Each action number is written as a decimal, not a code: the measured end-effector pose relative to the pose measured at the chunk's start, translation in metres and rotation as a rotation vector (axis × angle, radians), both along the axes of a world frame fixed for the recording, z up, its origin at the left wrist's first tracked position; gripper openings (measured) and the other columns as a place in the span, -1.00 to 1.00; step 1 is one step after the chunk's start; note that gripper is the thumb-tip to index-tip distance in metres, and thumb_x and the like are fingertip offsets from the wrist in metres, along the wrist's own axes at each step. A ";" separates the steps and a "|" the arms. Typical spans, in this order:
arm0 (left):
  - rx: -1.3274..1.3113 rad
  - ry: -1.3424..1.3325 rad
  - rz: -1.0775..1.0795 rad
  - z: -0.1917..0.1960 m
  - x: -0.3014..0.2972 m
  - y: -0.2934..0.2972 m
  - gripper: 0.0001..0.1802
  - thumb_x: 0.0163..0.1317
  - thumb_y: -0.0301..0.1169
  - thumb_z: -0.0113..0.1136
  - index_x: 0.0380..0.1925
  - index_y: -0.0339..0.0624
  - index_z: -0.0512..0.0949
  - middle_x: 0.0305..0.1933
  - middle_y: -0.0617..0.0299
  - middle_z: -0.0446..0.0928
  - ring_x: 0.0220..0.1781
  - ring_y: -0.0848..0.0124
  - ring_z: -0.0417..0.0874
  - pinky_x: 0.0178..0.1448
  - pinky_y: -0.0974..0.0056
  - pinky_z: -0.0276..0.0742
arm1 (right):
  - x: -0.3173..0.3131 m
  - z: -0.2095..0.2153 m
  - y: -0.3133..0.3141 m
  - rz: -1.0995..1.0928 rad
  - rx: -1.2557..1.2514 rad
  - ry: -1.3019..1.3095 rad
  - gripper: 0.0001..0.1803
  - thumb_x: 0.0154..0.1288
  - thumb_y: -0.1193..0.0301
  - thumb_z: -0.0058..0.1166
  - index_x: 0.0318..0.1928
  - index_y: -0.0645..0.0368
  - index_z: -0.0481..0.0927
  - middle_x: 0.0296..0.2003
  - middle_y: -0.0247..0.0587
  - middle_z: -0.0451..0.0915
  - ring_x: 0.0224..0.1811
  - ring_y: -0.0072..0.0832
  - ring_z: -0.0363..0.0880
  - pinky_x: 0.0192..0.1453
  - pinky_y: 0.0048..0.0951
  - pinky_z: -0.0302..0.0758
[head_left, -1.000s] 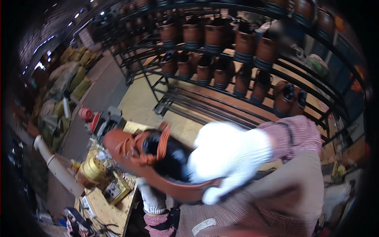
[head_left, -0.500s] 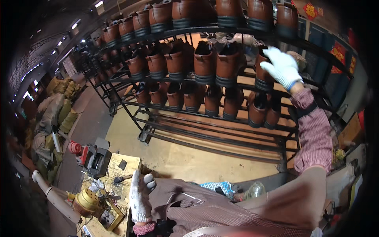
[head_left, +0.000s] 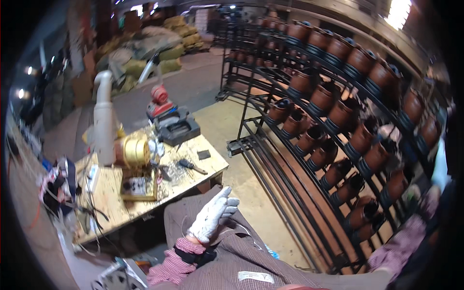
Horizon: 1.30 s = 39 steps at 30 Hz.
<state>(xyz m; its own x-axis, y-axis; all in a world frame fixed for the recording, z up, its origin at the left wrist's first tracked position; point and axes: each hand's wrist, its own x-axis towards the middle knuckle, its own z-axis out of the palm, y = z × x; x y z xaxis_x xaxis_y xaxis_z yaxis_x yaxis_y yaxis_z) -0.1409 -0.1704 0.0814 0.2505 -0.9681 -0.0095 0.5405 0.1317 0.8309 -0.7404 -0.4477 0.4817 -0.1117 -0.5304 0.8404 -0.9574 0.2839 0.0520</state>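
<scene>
- The black rack (head_left: 285, 193) fills the right side; its shelves carry rows of brown shoes (head_left: 360, 137).
- The wooden surface (head_left: 212, 166) stands at the left, near the rack.
- The right hand (head_left: 441, 162), beside the rack at the rim of the view, is blurred; I cannot tell if it grips anything.
- The left hand (head_left: 215, 215), gloved, has straight fingers and nothing in it, above the brown garment (head_left: 261, 251).
- For working well at the shelves, I judge the eyes should follow the right hand, which should avoid knocking neighbouring shoes.
- Compared with half a second ago, the view has turned left, and the right hand appears farther toward the edge.
</scene>
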 end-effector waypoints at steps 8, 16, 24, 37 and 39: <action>-0.009 -0.079 0.059 -0.001 0.011 0.016 -0.14 0.54 0.14 0.00 0.59 -0.19 0.08 0.38 0.01 0.44 0.31 0.28 0.53 0.46 0.15 0.41 | 0.346 -0.186 0.158 0.955 -0.316 0.559 -0.61 0.26 0.16 0.44 -0.14 0.25 0.71 -0.29 -0.10 0.69 -0.35 -0.24 0.66 -0.27 -0.27 0.57; -0.345 0.795 0.546 -0.053 0.057 0.075 -0.07 0.46 0.38 -0.22 0.47 -0.18 0.23 0.39 -0.04 0.45 0.36 0.05 0.53 0.48 -0.05 0.43 | 0.525 -0.296 0.193 2.230 1.081 0.548 -0.75 0.37 0.22 0.25 -0.12 0.12 0.66 -0.65 -0.22 0.51 -0.68 -0.28 0.55 -0.58 -0.23 0.44; -0.317 0.919 1.088 -0.162 0.116 0.172 -0.34 0.45 0.01 -0.06 0.36 -0.23 0.33 0.14 -0.01 0.54 0.07 0.15 0.63 0.21 -0.01 0.61 | 0.570 -0.337 0.180 2.369 0.946 -0.193 -0.51 0.26 0.33 0.34 0.16 0.28 0.65 0.03 0.07 0.73 -0.14 -0.07 0.78 -0.18 -0.24 0.65; -0.367 0.677 0.961 -0.092 0.186 0.137 -0.26 0.37 0.17 0.12 0.38 -0.06 0.41 0.30 0.12 0.54 0.25 0.13 0.61 0.37 -0.01 0.54 | 0.511 -0.391 0.169 1.892 1.067 -0.025 -0.51 0.27 0.29 0.33 0.16 0.24 0.67 0.00 0.01 0.74 -0.05 -0.15 0.74 -0.06 -0.24 0.58; -0.353 0.690 0.997 -0.087 0.181 0.140 -0.26 0.37 0.19 0.15 0.38 -0.03 0.43 0.33 0.16 0.54 0.27 0.14 0.61 0.39 -0.01 0.53 | 0.510 -0.394 0.168 1.907 1.054 -0.041 -0.51 0.27 0.29 0.33 0.17 0.23 0.67 0.00 0.00 0.74 -0.05 -0.15 0.74 -0.05 -0.24 0.58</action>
